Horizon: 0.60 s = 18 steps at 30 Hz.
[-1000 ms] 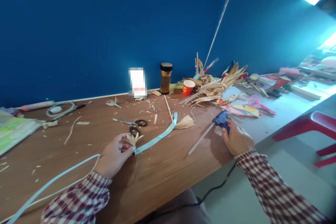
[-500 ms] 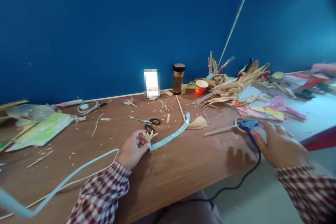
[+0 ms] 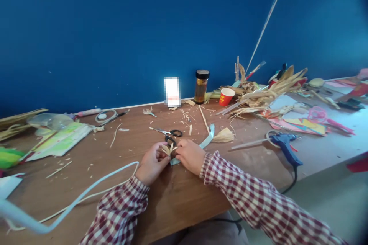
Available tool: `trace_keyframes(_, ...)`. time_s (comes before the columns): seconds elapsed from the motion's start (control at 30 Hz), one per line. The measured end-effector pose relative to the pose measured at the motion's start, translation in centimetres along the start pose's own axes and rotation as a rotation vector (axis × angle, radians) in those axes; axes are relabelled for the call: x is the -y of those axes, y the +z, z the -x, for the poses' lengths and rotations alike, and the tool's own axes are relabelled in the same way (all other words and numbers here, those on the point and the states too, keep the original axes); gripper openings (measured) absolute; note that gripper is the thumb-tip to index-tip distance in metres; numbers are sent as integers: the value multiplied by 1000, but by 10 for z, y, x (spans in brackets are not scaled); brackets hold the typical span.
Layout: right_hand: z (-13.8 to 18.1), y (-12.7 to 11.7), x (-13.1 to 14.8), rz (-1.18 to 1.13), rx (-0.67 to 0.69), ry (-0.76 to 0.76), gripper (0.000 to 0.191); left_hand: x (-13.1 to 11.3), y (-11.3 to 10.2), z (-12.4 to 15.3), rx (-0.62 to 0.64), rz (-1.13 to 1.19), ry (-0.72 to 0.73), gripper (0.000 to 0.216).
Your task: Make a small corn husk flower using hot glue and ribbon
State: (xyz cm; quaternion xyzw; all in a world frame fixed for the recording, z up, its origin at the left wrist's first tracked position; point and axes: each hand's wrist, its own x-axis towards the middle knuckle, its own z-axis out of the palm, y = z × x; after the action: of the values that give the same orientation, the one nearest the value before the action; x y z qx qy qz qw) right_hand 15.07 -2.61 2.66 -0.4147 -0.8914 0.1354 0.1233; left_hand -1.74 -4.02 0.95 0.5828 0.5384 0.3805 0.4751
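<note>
My left hand (image 3: 153, 163) is closed, pinching a small corn-husk flower (image 3: 169, 149) upright by its base. Close beside it, my right hand (image 3: 191, 156) has its fingers closed on a light blue ribbon (image 3: 209, 138) at the flower's base; the hand covers the ribbon's middle part. Just behind the flower lie scissors (image 3: 165, 131) with black handles. A blue glue gun (image 3: 289, 149) rests on its side at the right, a glue stick jutting out of it, and neither hand touches it.
A dark-lidded jar (image 3: 201, 87) and a red paper cup (image 3: 227, 97) stand by the wall. Dried corn husks (image 3: 267, 88) are heaped at the right. A pale blue strip (image 3: 86, 189) arches over the table (image 3: 184, 206) at front left. Another husk flower (image 3: 149, 111) lies farther back.
My right hand has let go of the glue gun, leaving it on the table, and has moved left to the ribbon beside the flower. My left hand keeps holding the flower.
</note>
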Motion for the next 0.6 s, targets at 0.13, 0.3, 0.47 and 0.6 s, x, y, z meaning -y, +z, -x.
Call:
trace_keyframes(0.13,0,3,-3,-88,8,41,10,6,-1,-1,39,36,3,46)
trace_keyframes(0.3,3,6,-1,-263,-9,75,11,1,-1,1,25,118,-60,61)
trace_keyframes(0.47,1,4,-2,-436,-68,152,17,-5,1,2,-11,98,-61,68)
trace_keyframes(0.6,-1,5,-3,-481,-88,187,19,-5,7,3,-7,58,-37,69)
